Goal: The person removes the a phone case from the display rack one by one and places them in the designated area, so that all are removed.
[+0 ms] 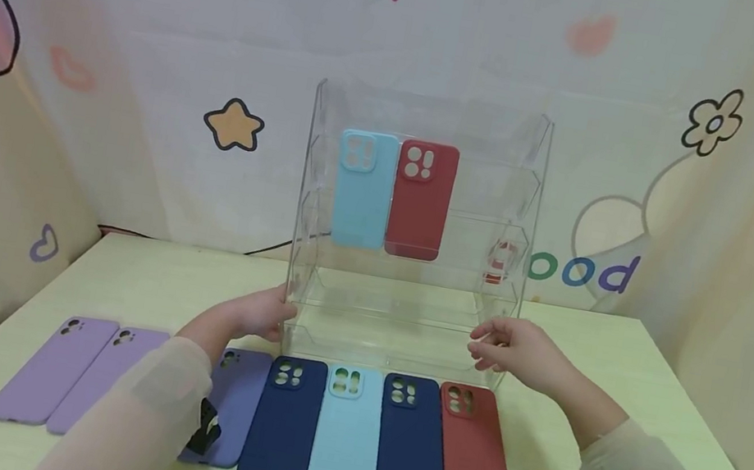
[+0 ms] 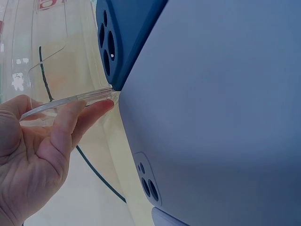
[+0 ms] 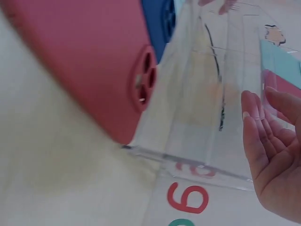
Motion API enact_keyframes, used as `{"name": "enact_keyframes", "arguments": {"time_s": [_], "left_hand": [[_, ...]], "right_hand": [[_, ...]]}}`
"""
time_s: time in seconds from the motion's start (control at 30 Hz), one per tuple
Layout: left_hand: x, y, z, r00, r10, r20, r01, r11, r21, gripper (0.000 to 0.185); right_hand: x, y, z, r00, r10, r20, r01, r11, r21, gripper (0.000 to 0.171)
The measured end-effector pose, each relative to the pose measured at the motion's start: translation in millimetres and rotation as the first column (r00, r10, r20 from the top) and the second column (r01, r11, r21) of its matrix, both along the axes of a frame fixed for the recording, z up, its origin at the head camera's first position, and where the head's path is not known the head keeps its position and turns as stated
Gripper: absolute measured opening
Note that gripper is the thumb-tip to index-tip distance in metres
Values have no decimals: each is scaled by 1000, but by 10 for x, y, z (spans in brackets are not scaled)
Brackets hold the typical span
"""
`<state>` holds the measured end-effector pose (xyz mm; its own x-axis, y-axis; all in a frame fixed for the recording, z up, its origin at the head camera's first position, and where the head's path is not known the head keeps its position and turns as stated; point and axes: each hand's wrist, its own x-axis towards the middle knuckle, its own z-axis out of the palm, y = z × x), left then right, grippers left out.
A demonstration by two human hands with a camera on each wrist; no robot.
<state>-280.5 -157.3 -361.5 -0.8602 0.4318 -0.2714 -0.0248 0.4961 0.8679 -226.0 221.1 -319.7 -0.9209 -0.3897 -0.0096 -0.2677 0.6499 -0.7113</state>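
A clear acrylic tiered stand (image 1: 529, 211) sits mid-table. On an upper tier lean a light blue phone case (image 1: 362, 191) and a red phone case (image 1: 420, 201). My left hand (image 1: 262, 316) touches the stand's lower left wall with fairly straight fingers; in the left wrist view the fingertips (image 2: 106, 106) lie along the acrylic edge (image 2: 70, 100). At the stand's lower right wall my right hand (image 1: 511, 349) is held with straight fingers (image 3: 251, 127) beside the acrylic (image 3: 202, 117); whether they touch it is unclear.
In front of the stand lies a row of cases: two lilac (image 1: 55, 368), a periwinkle (image 1: 232, 402), a navy (image 1: 284, 419), a light blue (image 1: 348, 430), another navy (image 1: 412, 441) and a red (image 1: 475, 451). A patterned curtain hangs behind the table.
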Motion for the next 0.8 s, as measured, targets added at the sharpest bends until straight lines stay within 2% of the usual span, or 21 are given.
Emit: {"name": "enact_keyframes", "arguments": {"time_s": [0.2, 0.57, 0.8], "left_hand": [[11, 0, 3, 1000, 5, -9, -5, 1000, 1, 67], [1, -11, -10, 1000, -4, -7, 5, 1000, 15, 67], [22, -2, -2, 1000, -13, 3, 12, 999, 39, 66]], "right_hand": [[-172, -119, 225, 995, -40, -93, 35, 997, -64, 33], [-447, -265, 586, 976, -175, -131, 150, 972, -181, 41], [-584, -404, 723, 948, -241, -206, 186, 949, -254, 46]]}}
